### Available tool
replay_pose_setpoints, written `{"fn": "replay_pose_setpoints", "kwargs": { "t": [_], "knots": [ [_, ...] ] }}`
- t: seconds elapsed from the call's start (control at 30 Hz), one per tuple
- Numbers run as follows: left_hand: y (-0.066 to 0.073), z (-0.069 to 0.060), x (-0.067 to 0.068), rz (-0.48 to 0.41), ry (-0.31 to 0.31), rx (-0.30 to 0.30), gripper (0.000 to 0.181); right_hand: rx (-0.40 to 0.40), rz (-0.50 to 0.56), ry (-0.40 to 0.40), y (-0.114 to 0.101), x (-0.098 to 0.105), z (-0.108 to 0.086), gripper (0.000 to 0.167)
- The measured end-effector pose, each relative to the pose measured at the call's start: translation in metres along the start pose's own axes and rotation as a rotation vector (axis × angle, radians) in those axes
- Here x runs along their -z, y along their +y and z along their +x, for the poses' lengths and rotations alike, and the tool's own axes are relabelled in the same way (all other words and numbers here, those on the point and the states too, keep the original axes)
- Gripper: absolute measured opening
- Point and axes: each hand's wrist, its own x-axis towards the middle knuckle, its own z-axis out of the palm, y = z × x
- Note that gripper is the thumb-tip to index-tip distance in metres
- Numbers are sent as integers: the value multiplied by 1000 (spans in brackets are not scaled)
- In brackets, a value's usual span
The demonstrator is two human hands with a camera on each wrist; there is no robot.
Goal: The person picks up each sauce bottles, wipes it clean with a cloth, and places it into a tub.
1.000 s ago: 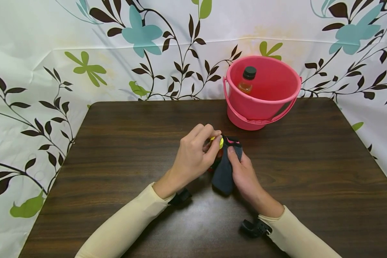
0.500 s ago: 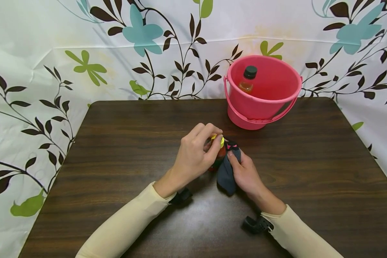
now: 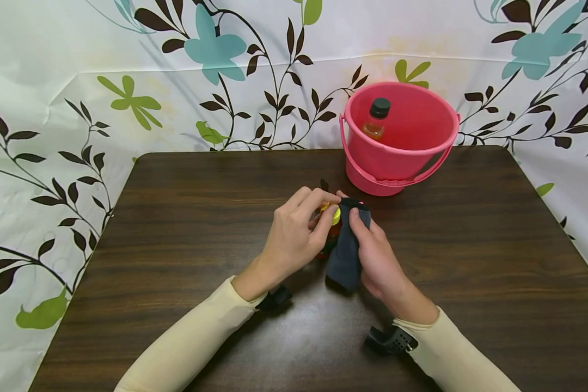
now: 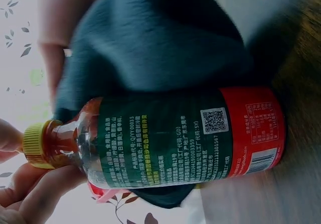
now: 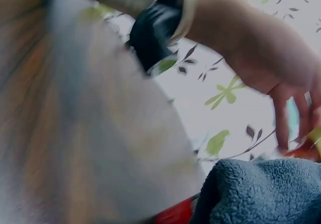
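By its yellow cap (image 4: 35, 144), my left hand (image 3: 296, 231) pinches the neck end of a sauce bottle (image 4: 165, 138) with a green and red label. The bottle stands upright on the table, mostly hidden in the head view. My right hand (image 3: 379, 261) grips a dark blue-grey fluffy cloth (image 3: 345, 253) with a black edge and a bit of pink. Its thumb lies over the front of the cloth, and its other fingers are partly hidden behind. The cloth lies against the bottle's side in the left wrist view.
A pink bucket (image 3: 402, 163) with its handle hanging down stands at the table's back right. Inside it is a bottle (image 3: 376, 117) with a dark cap. The brown wooden table (image 3: 201, 218) ends at a patterned curtain (image 3: 284, 65) behind.
My right hand has moved the cloth slightly down and right, then up along the bottle, its fingers now reaching farther behind. My left hand stays on the cap.
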Motion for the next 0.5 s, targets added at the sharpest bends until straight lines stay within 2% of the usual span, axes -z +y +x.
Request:
{"fn": "replay_pose_setpoints", "kwargs": {
  "t": [0.3, 0.5],
  "knots": [
    [-2, 0, 0, -31, 23, -27, 10, 156, 85, -43, -30, -5, -14, 52],
    [-3, 1, 0, -34, 33, -34, 6, 213, 150, -62, -42, -5, -21, 56]
  ]
}}
